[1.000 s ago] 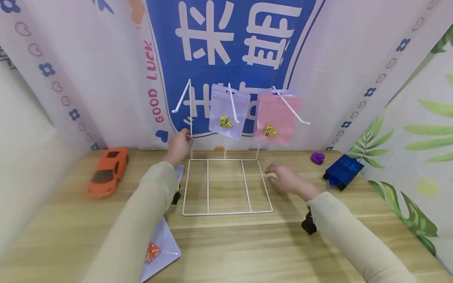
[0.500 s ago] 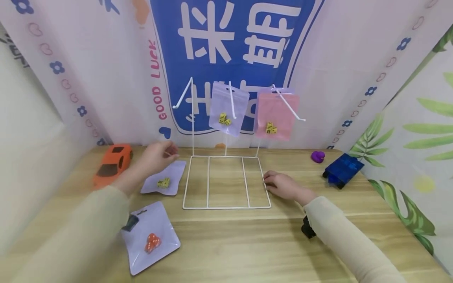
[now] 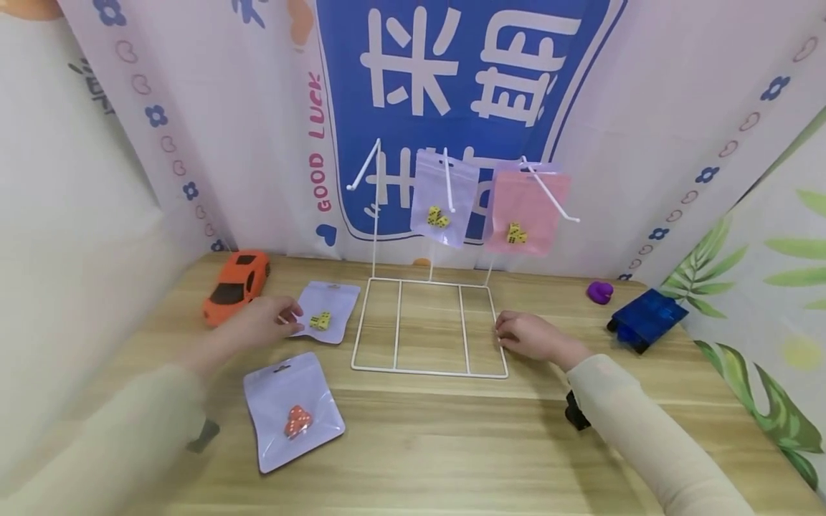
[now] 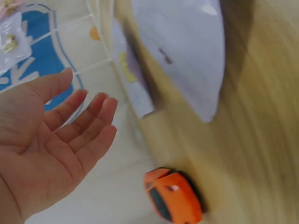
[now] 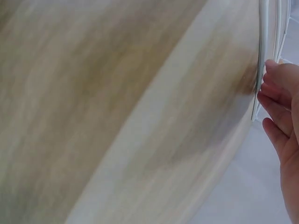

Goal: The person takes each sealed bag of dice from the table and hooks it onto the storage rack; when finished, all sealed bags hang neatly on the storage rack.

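In the head view my left hand [image 3: 267, 320] hovers at the left, its fingers loosely bent with nothing between them. Just right of its fingertips lies a lilac zip bag of yellow dice [image 3: 329, 304]. Nearer the front is another lilac zip bag, with red dice [image 3: 290, 390]. The left wrist view shows the left palm [image 4: 56, 144] and spread fingers apart from both bags. My right hand [image 3: 529, 337] pinches the right base wire of the white wire display rack [image 3: 429, 373]; the right wrist view shows its fingertips [image 5: 261, 95] at the wire.
On the rack's middle hook hangs a lilac dice bag [image 3: 445, 193]. A pink dice bag [image 3: 532, 204] hangs on the right hook, before a lilac one. An orange toy car [image 3: 237, 287] stands left; a purple duck [image 3: 600, 292] and blue toy vehicle [image 3: 647, 319] stand right.
My left hand has let go of the rack's left upright and moved left and down beside the yellow-dice bag. Both lying bags are now uncovered. The right hand stays at the rack's base.
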`<state>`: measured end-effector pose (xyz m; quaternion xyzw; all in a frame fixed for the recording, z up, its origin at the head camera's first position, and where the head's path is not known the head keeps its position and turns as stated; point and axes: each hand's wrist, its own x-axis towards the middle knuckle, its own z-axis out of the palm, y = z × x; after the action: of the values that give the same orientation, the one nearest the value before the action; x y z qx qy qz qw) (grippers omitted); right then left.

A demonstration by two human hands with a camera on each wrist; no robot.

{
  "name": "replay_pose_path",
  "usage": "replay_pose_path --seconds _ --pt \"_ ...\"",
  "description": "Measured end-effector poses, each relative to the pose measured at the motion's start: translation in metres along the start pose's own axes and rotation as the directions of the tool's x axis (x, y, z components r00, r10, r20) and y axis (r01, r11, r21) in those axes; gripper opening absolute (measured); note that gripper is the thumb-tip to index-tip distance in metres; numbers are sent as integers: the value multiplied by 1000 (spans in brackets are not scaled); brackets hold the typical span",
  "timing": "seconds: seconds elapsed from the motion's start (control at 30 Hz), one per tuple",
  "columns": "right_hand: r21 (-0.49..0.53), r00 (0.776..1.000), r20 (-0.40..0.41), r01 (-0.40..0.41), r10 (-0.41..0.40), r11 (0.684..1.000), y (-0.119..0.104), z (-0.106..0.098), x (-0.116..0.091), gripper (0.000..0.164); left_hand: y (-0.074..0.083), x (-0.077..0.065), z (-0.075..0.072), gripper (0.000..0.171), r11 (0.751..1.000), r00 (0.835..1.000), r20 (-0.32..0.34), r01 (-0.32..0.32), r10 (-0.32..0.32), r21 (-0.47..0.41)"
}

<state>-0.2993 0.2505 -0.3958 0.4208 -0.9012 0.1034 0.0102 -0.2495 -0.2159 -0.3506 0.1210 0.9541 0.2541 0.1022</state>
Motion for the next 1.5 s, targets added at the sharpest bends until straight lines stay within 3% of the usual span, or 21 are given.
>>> replay_pose_path --seconds 0.27,0.4,0.5,0.7,0.83,0.93,1.03,1.13,1.23,1.33,1.5 --pt "25 1000 0 15 -15 1000 4 2 -3 7 -13 34 23 64 992 991 -56 127 -125 26" --pt "23 1000 -9 11 -11 1000 3 1 -3 6 -13 47 34 81 971 970 -57 236 -238 -42" --pt "20 1000 -22 13 -13 1000 3 0 -3 6 -10 54 38 85 959 959 -60 272 -276 -78" --pt "19 1000 -24 2 -1 1000 -1 1 0 6 -10 56 36 85 953 954 -123 251 -273 -172" --pt "20 1000 -25 -8 8 1000 -1 1 0 5 -11 52 32 74 936 950 -149 229 -275 -267" --pt "12 1000 -27 -6 7 1000 0 1 -1 5 -9 45 31 63 926 952 -183 173 -244 -337" --pt "11 1000 -25 -8 8 1000 0 3 -2 6 0 33 29 54 935 958 -234 78 -166 -347" --pt "20 1000 -21 -11 11 1000 0 4 -3 6 18 17 24 51 934 955 -283 -18 -89 -356" --pt "25 1000 -24 -12 12 1000 0 5 -3 7 41 2 14 51 902 938 -346 -133 -20 -412" --pt "22 999 -30 -12 12 1000 -1 5 -3 9 64 -12 4 49 846 901 -432 -267 48 -462" --pt "22 999 -34 -18 19 1000 -1 4 -2 8 96 -29 -9 42 737 798 -590 -471 122 -485"
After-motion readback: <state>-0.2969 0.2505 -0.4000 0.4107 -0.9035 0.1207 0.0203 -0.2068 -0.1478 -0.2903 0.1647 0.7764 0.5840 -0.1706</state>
